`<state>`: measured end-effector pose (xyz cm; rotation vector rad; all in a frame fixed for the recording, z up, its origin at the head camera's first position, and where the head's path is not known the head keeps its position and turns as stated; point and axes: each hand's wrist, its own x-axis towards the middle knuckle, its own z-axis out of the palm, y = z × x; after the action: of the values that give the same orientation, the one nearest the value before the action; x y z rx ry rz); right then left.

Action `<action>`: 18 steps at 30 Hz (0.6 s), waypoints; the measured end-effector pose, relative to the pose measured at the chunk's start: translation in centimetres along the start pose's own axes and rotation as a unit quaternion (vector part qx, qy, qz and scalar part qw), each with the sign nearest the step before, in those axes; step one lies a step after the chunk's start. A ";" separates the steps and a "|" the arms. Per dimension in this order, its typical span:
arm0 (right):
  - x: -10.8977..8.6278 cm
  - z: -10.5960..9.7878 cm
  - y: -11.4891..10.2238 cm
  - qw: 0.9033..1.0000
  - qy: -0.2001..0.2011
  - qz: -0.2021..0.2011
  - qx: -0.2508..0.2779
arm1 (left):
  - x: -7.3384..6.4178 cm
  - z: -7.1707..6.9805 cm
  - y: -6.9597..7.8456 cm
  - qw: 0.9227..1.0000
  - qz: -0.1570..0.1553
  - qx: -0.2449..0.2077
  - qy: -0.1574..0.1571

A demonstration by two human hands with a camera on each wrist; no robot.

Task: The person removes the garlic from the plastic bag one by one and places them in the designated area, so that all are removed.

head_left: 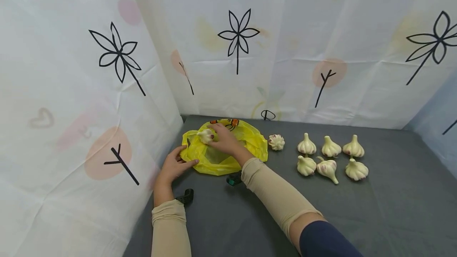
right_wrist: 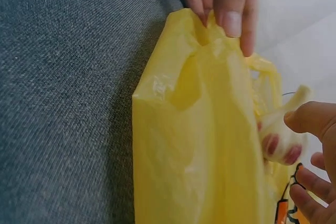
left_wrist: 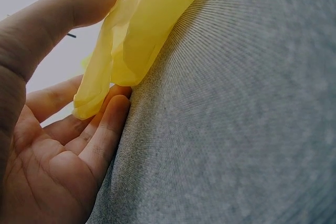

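Observation:
A yellow plastic bag (head_left: 255,142) lies with its mouth spread wide on the grey surface. My right hand (head_left: 225,142) reaches over that mouth, holding a white garlic bulb (head_left: 206,136) with purplish patches near the bag's left side. In the right wrist view the thumb touches the bulb (right_wrist: 283,140); part of the grip behind it is hidden. At the bag's left end my left hand (head_left: 173,165) holds the rim, thumb on one side and fingers on the other. The left wrist view shows the yellow film (left_wrist: 139,40) between them.
A single garlic bulb (head_left: 276,142) sits just right of the bag. Farther right, several more bulbs (head_left: 331,147) stand or lie in two rows. White patterned cloth (head_left: 285,82) walls the back and left of the grey surface (head_left: 392,193).

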<state>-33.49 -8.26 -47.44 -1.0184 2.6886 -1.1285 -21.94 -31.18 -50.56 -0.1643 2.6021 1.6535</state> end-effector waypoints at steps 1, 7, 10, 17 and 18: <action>0.2 0.1 -0.1 1.000 -0.002 0.000 -0.006 | 0.0 0.0 0.0 1.000 0.001 -0.001 0.001; 0.9 0.8 -0.2 0.999 -0.016 0.012 -0.028 | 0.0 0.1 0.0 1.000 0.001 -0.004 0.001; 0.8 1.1 -0.1 0.999 -0.024 0.023 -0.038 | -0.1 0.2 0.0 1.000 -0.003 -0.005 -0.001; 0.8 1.3 -0.1 0.998 -0.019 0.033 -0.045 | 0.2 0.2 -0.3 1.000 0.002 0.002 0.008; 0.8 1.3 -0.1 0.999 -0.016 0.031 -0.042 | 0.2 0.1 -0.2 1.000 0.001 0.002 0.009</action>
<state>-33.74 -9.59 -48.15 -0.9482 2.7435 -0.9883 -22.15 -31.17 -50.87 -0.1767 2.6189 1.6555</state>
